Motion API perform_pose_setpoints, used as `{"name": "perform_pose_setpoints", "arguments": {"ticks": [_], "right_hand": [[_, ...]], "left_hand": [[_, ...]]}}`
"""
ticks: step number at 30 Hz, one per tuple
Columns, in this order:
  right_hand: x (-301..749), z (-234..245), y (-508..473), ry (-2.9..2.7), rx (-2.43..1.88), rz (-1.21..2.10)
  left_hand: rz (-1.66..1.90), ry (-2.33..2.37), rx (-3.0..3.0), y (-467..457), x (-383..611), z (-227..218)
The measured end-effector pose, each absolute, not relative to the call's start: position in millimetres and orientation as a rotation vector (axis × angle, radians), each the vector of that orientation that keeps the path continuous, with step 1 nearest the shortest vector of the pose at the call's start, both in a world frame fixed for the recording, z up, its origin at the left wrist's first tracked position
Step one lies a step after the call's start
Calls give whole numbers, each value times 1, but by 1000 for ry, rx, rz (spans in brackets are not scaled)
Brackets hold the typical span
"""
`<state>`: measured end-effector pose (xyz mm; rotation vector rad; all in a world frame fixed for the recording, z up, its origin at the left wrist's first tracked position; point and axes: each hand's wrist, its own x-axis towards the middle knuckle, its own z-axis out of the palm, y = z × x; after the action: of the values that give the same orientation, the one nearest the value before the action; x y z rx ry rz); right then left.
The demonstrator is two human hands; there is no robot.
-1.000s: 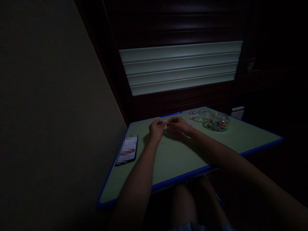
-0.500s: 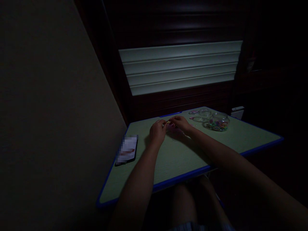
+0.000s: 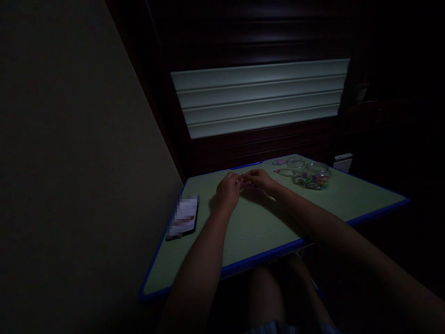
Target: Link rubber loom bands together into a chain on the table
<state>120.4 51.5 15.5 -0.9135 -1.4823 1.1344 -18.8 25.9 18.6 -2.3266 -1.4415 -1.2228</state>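
My left hand [image 3: 227, 191] and my right hand [image 3: 259, 180] meet over the far middle of a pale green table [image 3: 257, 232] with a blue rim. Both hands pinch a small pale item [image 3: 242, 183] between their fingertips; it is too dim and small to name. A faint pinkish strand shows just under my right fingers. The room is very dark.
A glass jar [image 3: 316, 176] with several coloured rings stands at the table's far right, with a lower glass dish [image 3: 294, 164] beside it. A phone [image 3: 183, 217] lies near the left edge. A wall rises at the left; slatted blinds [image 3: 259, 97] hang behind.
The hands dropped slightly toward the table and drew closer together. The yellowish bit seen between the fingers earlier is now mostly covered.
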Motion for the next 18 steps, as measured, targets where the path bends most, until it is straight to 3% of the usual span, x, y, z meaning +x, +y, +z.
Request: {"name": "perform_pose_setpoints", "arguments": {"ticks": [18], "right_hand": [[121, 17, 53, -1541, -931, 1022]], "left_hand": [[-1296, -1451, -2344, 26, -17, 19]]}}
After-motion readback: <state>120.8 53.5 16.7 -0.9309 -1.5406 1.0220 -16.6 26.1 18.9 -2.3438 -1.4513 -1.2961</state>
